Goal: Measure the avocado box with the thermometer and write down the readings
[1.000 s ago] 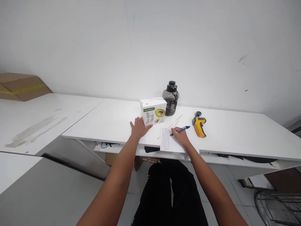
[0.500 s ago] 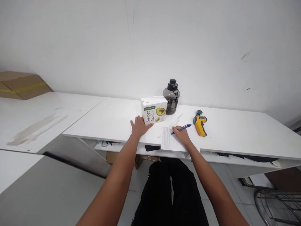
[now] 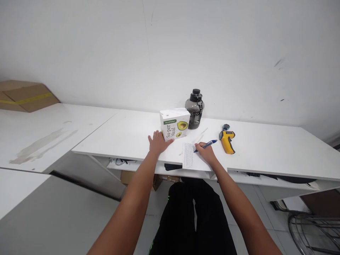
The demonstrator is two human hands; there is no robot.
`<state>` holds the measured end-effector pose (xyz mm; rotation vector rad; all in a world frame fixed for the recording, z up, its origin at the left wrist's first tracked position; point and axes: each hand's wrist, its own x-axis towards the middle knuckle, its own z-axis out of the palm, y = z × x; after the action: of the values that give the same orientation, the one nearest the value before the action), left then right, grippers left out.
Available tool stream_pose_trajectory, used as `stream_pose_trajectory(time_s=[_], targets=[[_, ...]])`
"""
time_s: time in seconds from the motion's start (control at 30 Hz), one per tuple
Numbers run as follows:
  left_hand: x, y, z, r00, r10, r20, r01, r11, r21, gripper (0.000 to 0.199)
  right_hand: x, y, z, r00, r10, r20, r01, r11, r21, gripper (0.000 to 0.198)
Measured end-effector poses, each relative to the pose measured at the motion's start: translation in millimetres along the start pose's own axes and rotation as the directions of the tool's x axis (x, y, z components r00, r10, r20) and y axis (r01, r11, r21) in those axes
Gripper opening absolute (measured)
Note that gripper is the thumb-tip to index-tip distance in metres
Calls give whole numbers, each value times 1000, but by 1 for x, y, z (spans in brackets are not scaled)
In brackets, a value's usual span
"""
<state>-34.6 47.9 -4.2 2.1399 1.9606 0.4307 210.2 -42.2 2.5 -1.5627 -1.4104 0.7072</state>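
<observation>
My right hand (image 3: 206,153) is closed around a blue pen (image 3: 210,143), its tip at a sheet of paper (image 3: 188,161) covered with small handwriting. The paper lies at the desk's front edge and partly overhangs it. With fingers spread, my left hand (image 3: 158,143) rests on the desk against the lower left corner of a white carton (image 3: 168,124) printed "Su-per Meal" with avocados. The carton stands upright. Just behind it is a dark translucent water bottle (image 3: 195,109). Right of the pen lies a yellow and black infrared thermometer gun (image 3: 227,141).
A small dark round object (image 3: 226,126) sits behind the thermometer. A taped cardboard box (image 3: 28,95) stands at the far left against the wall. Under the white desktop (image 3: 273,152), a shelf (image 3: 143,168) holds cables and dark items. A wire rack (image 3: 313,230) is at the lower right.
The view has shifted very slightly, so everything sits a few pixels to the right. Both hands keep their places, with the pen still on the paper.
</observation>
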Motion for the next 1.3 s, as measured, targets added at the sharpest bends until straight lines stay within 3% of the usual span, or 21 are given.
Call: stream_pose_trajectory(time_s=[0.87,1.13,1.3], targets=[[-1,-1,-1,1000,2,16,-3,1000,27,99,-1,1,2,996,-27,-83,29,999,21,36],[0,-2,1,1000,6,-8,-6,1000,28,98,-1,0,0,1000,-27,-15,28,999,44,36],[0,-2,2,1000,14,-10,-14,1000,8,98,-2,1,0,997,-42,-64,44,999,27,38]])
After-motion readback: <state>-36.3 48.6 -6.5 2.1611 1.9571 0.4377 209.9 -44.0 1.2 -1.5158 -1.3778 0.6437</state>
